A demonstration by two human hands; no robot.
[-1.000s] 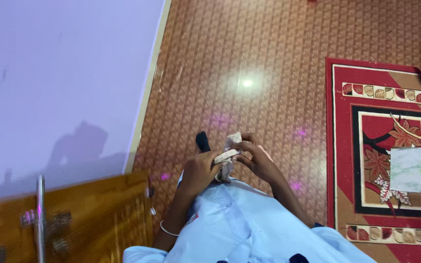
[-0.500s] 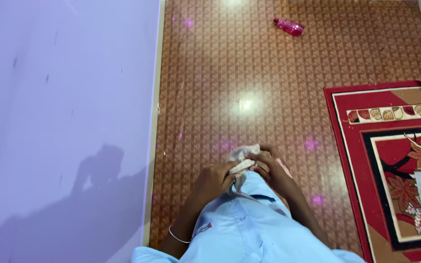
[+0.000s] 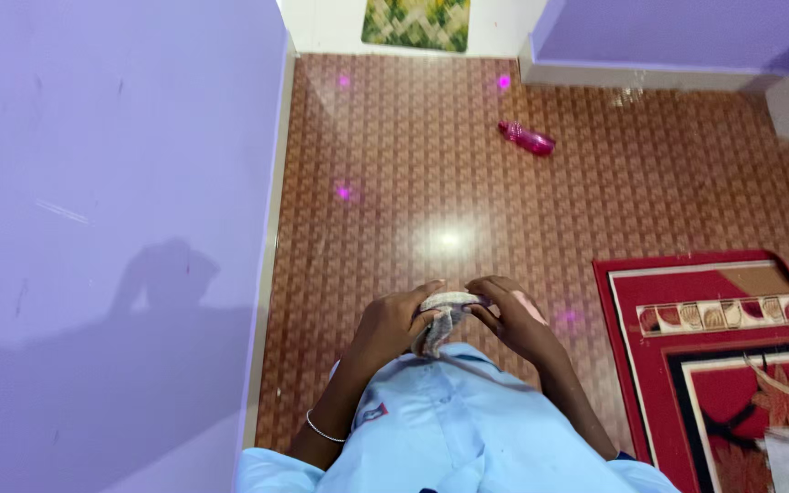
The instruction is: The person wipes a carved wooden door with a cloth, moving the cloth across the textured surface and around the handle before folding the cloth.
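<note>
Overhead, looking down past a light blue shirt front (image 3: 449, 420) onto a brown patterned vinyl floor (image 3: 394, 155), with a lilac painted wall (image 3: 111, 228) along the left and a red rug with a leaf border (image 3: 732, 365) at the right. Farther off, lying on its side near the far wall, a small pink plastic bottle (image 3: 527, 139). Close to the body at waist height, a small crumpled grey-white cloth (image 3: 440, 315), bunched between both hands. Left hand (image 3: 393, 321) curled, fingers clenched around the cloth's left end, wrist bent inward, thin silver bangle (image 3: 321, 427) on the forearm. Right hand (image 3: 515, 321) arched over the right end, fingertips pinching the fabric, thumb tucked under. Best handled, judging by the bunching, with an even grip at both ends and the cloth kept clear of the shirt.
</note>
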